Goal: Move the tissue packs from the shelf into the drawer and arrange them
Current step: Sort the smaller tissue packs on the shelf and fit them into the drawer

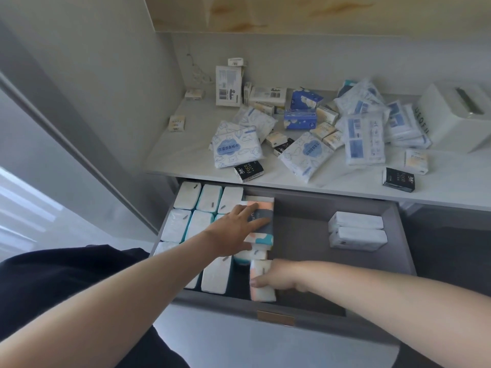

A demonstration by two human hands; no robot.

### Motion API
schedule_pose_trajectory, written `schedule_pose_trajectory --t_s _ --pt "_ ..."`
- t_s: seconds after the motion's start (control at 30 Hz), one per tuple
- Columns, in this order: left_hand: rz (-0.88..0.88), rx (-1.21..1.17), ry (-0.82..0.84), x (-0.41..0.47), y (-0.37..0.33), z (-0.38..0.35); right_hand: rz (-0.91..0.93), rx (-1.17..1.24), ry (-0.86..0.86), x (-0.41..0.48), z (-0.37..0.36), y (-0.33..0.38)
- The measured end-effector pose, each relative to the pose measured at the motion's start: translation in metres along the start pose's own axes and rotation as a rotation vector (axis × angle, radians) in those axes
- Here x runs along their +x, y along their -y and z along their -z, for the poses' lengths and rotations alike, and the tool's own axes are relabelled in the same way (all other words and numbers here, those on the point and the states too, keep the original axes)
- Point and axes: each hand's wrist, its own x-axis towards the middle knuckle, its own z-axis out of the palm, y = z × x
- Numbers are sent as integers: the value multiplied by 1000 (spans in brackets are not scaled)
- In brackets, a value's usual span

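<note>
1. Two hands are inside the open drawer [401, 235]. The left hand [233, 229] lies flat, with its fingers straight and a little spread. It presses on top of a pink, grey and teal pack [263, 207], just at the right of the white rows [210, 199].
2. The right hand [279, 277] is at the front of the drawer, on a pink-and-white pack [263, 295] that stands on its edge. The thumb lies across the pack and the fingers go down its right side, mostly hidden. I judge that the hand pinches it.
3. Many more tissue packs [236, 147], large ones and small pocket ones, lie scattered on the shelf [180, 160] above, near a white tissue box [457, 115]. Two white packs [356, 229] lie alone at the right of the drawer, well apart from the rows.
4. I judge each pack to be light and soft, as it is paper in a thin plastic film. It should give under the fingers. The film is probably slippery, so a pinch at one corner may slide off.
5. From my distance I would take hold across the two narrow sides, thumb against fingers, near the middle of the pack. I would press flat from above only to settle a pack into its row. Nothing here seems fragile, and a hard squeeze would only dent the pack.
</note>
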Motion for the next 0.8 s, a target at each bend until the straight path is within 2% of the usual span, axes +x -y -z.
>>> schedule_pose_trajectory --t_s 0.13,0.3,0.43,0.6,0.73,0.8 --pt "-18 -43 24 2 5 1 21 -16 76 2 -1 7" --pt "3 -266 35 2 12 11 43 -79 56 19 -14 14" --pt "43 -418 41 -1 13 14 54 -28 44 36 -37 13" --pt "110 -633 12 -5 13 27 40 -62 97 35 -25 15" --pt "311 -1082 -70 1 19 32 -37 -94 181 24 11 18" --pt "352 -1338 -102 2 15 31 -95 -81 129 12 37 18"
